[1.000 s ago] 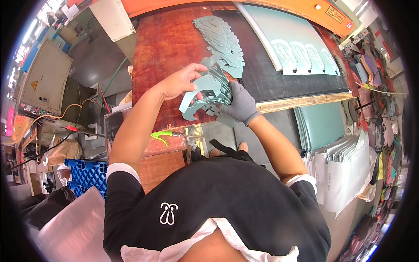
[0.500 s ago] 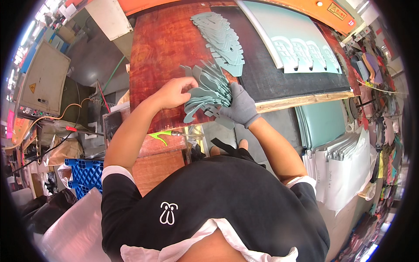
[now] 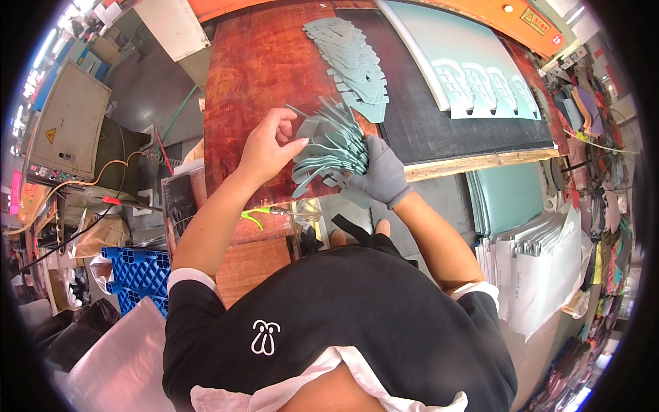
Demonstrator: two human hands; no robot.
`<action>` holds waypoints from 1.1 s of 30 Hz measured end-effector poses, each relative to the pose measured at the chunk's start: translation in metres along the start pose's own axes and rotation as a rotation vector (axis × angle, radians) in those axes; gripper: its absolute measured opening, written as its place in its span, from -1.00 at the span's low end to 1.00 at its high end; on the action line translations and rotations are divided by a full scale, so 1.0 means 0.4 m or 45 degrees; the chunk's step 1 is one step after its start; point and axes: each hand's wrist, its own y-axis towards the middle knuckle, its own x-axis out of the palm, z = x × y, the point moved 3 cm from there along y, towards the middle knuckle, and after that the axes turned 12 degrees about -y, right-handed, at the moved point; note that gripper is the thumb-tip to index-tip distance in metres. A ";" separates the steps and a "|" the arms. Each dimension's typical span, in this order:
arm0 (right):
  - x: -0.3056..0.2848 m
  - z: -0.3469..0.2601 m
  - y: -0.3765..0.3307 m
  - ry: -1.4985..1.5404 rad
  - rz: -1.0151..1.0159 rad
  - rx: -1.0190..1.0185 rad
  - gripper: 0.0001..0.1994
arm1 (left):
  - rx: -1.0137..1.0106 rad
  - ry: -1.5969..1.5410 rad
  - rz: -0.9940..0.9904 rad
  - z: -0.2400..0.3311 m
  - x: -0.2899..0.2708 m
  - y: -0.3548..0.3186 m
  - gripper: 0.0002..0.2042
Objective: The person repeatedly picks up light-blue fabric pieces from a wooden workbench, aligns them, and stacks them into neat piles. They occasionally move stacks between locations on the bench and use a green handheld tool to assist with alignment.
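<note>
Our right hand clamps the fanned pieces — likely light, bendy, best held where bunched — our left hand curls, fingers apart.

The wooden tabletop looks glossy, the cut pieces smooth and matt, the grey glove cloth.

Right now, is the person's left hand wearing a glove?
No, the left hand is bare, while a grey glove covers the right hand, which holds the bunch of green cut pieces.
</note>
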 end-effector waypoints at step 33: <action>0.013 0.010 -0.005 0.016 0.035 -0.016 -0.41 | -0.029 -0.164 -0.448 -0.055 0.018 -0.008 -0.75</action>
